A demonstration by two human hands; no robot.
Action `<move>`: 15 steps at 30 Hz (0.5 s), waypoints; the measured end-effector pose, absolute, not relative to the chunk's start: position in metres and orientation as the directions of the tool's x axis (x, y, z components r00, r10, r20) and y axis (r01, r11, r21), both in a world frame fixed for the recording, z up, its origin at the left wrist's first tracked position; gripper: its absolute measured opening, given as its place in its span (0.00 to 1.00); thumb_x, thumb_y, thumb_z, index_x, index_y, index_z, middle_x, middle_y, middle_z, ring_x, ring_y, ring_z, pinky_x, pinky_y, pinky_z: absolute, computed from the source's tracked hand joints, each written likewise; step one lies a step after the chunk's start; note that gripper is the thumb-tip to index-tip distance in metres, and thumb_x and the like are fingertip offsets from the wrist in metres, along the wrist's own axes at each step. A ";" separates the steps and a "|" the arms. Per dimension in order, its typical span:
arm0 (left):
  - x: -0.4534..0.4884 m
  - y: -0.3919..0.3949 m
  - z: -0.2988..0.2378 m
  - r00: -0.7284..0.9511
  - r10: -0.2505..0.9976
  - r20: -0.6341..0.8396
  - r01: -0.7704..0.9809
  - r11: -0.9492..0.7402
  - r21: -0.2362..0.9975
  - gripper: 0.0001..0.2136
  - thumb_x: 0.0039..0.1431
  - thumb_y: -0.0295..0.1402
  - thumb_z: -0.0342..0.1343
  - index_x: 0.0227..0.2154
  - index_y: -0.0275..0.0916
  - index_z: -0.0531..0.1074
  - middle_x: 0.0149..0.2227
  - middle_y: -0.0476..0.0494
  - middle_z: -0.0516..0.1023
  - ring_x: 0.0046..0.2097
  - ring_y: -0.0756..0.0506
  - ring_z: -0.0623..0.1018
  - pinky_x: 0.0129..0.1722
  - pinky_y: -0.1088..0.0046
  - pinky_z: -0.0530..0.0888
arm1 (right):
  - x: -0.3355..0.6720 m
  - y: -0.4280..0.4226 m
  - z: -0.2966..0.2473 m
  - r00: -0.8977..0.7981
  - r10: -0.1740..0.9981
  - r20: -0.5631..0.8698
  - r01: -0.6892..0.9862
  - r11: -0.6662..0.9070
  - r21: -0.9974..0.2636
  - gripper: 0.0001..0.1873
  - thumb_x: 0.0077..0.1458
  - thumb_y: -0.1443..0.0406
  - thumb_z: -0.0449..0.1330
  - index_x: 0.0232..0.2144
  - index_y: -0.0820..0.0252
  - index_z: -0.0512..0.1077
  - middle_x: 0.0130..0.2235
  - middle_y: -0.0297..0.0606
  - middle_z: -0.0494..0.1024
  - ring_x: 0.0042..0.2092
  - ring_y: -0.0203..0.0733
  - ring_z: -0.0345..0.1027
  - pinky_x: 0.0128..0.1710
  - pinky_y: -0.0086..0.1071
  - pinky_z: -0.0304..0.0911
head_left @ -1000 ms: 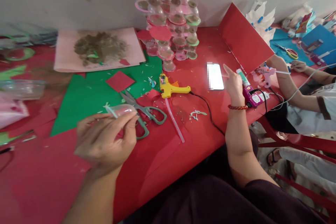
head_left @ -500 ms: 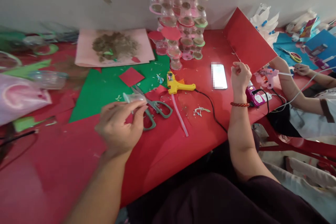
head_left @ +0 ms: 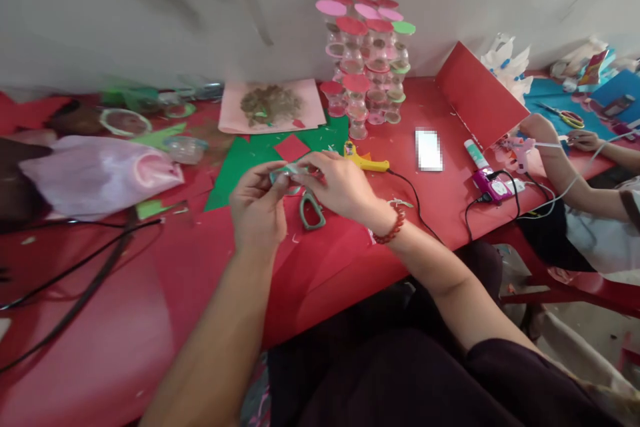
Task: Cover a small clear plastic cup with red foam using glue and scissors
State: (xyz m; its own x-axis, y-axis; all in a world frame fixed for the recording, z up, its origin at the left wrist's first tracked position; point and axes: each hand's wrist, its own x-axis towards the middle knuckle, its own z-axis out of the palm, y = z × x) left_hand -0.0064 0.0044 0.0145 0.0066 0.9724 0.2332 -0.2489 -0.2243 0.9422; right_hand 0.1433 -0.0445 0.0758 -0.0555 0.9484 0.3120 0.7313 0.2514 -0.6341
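My left hand [head_left: 257, 210] pinches a small clear plastic cup piece [head_left: 294, 183] between thumb and fingers. From the other side my right hand [head_left: 343, 183], with a red bracelet at the wrist, also grips it; the fingers cover much of the piece. Just below them shows a grey-green handle of the scissors [head_left: 315, 223], the rest hidden by my hands. A yellow glue gun [head_left: 373, 164] lies on the table beyond my right hand, its cord running right. Behind my hands, a red paper square [head_left: 291, 147] rests on a green sheet [head_left: 233, 170].
A tall stack of clear cups with coloured discs [head_left: 356, 103] stands by the wall. Rightward are a phone [head_left: 429, 150], a glue stick [head_left: 475, 153], a purple power strip [head_left: 493, 185] and a co-worker's arm [head_left: 570, 173]. A pink plastic bag [head_left: 95, 170] and black cables lie left.
My right hand has come from the right side of the table to my left hand and grips the plastic piece too. The view has shifted, showing more of the left side.
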 end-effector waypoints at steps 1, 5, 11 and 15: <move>-0.007 0.005 0.015 0.000 0.975 0.221 -0.266 -0.213 0.940 0.16 0.50 0.37 0.72 0.39 0.38 0.76 0.33 0.48 0.81 0.33 0.51 0.79 0.38 0.70 0.77 | 0.133 -0.041 0.068 -0.027 0.941 0.336 0.711 0.255 -0.655 0.10 0.70 0.63 0.57 0.48 0.54 0.77 0.49 0.40 0.80 0.48 0.40 0.76 0.47 0.32 0.68; -0.008 0.005 0.017 -0.081 0.975 0.207 -0.364 -0.222 0.905 0.17 0.42 0.36 0.76 0.34 0.38 0.77 0.31 0.49 0.80 0.32 0.53 0.77 0.35 0.75 0.76 | 0.120 -0.029 0.035 0.085 0.906 0.414 0.595 0.288 -0.751 0.08 0.68 0.62 0.61 0.47 0.57 0.75 0.45 0.39 0.80 0.45 0.37 0.76 0.45 0.29 0.70; -0.005 0.001 0.021 -0.085 0.979 0.186 -0.297 -0.203 0.933 0.13 0.43 0.33 0.74 0.31 0.41 0.78 0.30 0.50 0.81 0.32 0.50 0.79 0.38 0.74 0.79 | 0.133 -0.021 0.012 0.102 0.879 0.465 0.465 0.371 -0.804 0.04 0.64 0.64 0.64 0.41 0.57 0.77 0.41 0.37 0.83 0.41 0.36 0.77 0.45 0.31 0.73; -0.005 0.002 0.020 -0.081 0.982 0.172 -0.227 -0.186 0.956 0.11 0.45 0.31 0.73 0.31 0.40 0.77 0.28 0.51 0.80 0.30 0.51 0.79 0.37 0.75 0.79 | 0.134 -0.017 0.008 0.121 0.886 0.447 0.390 0.372 -0.843 0.04 0.62 0.64 0.66 0.40 0.57 0.80 0.40 0.36 0.84 0.42 0.37 0.78 0.46 0.32 0.73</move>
